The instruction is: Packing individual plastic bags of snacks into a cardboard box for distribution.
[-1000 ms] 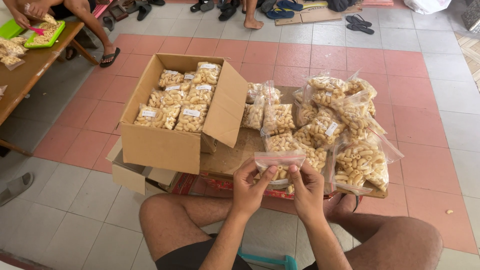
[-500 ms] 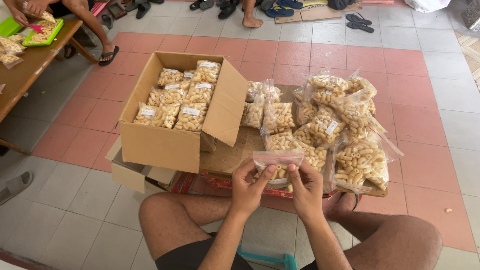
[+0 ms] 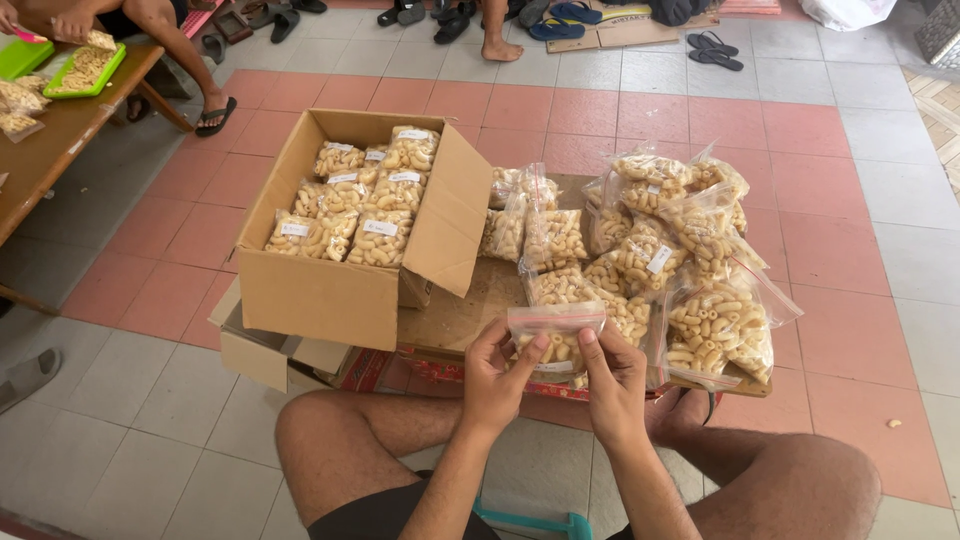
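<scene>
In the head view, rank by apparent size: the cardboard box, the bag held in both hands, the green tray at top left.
1. Cardboard box
2. Held bag
3. Green tray, though it lies farther away, so its true size against the bag is unsure.

The clear zip bag (image 3: 556,340) has a red seal strip and holds pale tan snack tubes. The cardboard box (image 3: 330,290) is plain brown; its packed bags (image 3: 350,205) carry white labels. The floor (image 3: 860,250) alternates pink and grey tiles. A tray (image 3: 85,70) is bright green.
</scene>
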